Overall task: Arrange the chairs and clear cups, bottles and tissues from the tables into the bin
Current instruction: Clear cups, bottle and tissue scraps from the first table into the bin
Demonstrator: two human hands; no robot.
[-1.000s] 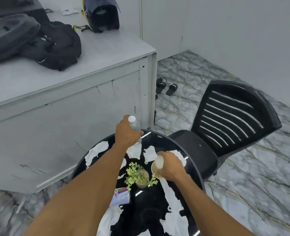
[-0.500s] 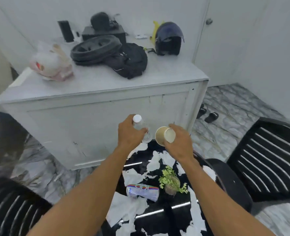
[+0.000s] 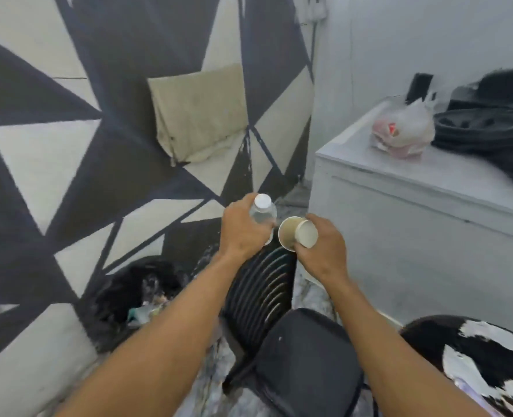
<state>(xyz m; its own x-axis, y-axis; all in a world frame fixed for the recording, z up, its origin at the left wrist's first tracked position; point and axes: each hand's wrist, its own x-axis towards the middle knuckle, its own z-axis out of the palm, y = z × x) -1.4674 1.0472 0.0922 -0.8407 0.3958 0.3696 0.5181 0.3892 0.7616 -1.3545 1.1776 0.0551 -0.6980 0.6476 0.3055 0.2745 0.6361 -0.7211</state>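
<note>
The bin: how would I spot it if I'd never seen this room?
Follow the wall painted with black and cream triangles down to its foot. Left of the black slatted chair sits the bin, lined with a black bag; unlike anything nearby, it holds litter.

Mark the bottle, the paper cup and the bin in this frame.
bottle (image 3: 262, 214): head view, clear shoulder under the white cap.
paper cup (image 3: 287, 234): head view, inside of its open mouth.
bin (image 3: 125, 287): head view, black liner near its rim.

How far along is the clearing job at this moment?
Done: some rubbish already lies in the bin. In hand: left hand grips a bottle, right hand holds a paper cup, neither binned yet. Left: tissues litter the table.
</note>
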